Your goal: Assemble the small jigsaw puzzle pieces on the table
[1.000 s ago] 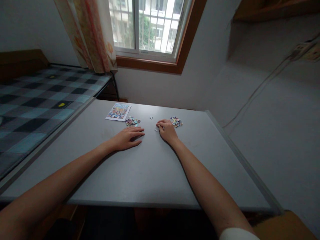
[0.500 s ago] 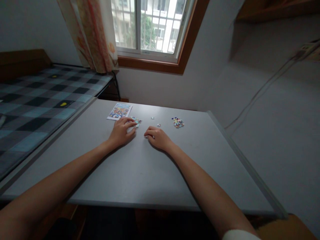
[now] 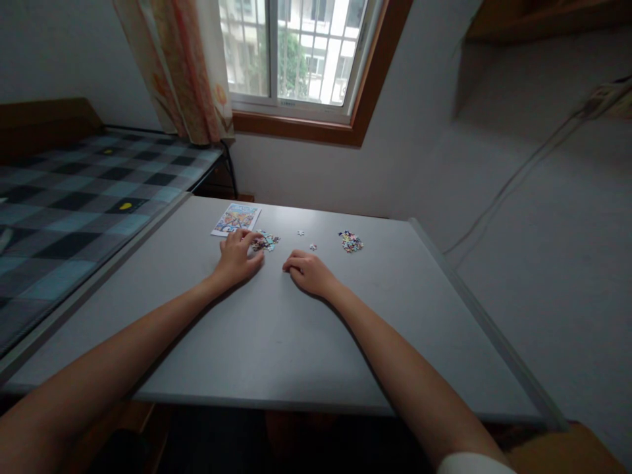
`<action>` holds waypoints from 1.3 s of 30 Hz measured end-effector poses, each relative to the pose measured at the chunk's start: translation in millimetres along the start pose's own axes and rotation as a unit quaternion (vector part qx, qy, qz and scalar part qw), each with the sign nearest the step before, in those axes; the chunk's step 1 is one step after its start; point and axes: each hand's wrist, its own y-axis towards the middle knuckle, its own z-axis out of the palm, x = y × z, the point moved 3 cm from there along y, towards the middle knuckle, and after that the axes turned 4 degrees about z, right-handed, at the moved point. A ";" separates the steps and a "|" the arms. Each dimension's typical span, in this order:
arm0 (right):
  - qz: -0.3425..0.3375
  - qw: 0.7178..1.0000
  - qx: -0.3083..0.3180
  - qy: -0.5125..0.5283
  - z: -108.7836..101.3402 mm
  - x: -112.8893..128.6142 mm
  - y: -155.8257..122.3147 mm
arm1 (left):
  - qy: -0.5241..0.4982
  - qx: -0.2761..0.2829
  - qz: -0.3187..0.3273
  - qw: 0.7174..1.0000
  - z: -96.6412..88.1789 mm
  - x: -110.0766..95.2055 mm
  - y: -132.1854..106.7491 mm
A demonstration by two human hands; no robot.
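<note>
My left hand rests at the left side of a pile of jigsaw puzzle pieces, its fingers spread and curved at the pile's edge. Its fingertips lie just in front of a colourful picture sheet. My right hand lies on the table with fingers closed; a small pale bit, seemingly a puzzle piece, shows under the fingertips, mostly hidden. Beyond that hand sit two separate spots of pieces, a pale one and a small one. Farther right lies a second pile of puzzle pieces.
Everything lies on a white table with a raised strip along its right edge. A bed with a checked cover stands to the left. A window with a curtain is behind. A cable hangs on the right wall.
My left hand has drawn back slightly left from the pile, uncovering more of its pieces. My right hand has barely shifted left.
</note>
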 end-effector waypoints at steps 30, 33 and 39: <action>0.014 1.000 0.004 -0.003 3.3 -1.9 0.8 | -0.004 0.042 0.047 0.998 5.8 3.0 -1.3; 0.016 1.000 0.007 -0.004 2.9 -1.6 0.6 | -0.008 0.038 0.042 0.998 2.7 -0.1 -1.0; 0.022 1.000 0.007 -0.002 0.9 0.5 -0.1 | -0.001 0.003 -0.011 1.000 -3.6 -1.2 0.2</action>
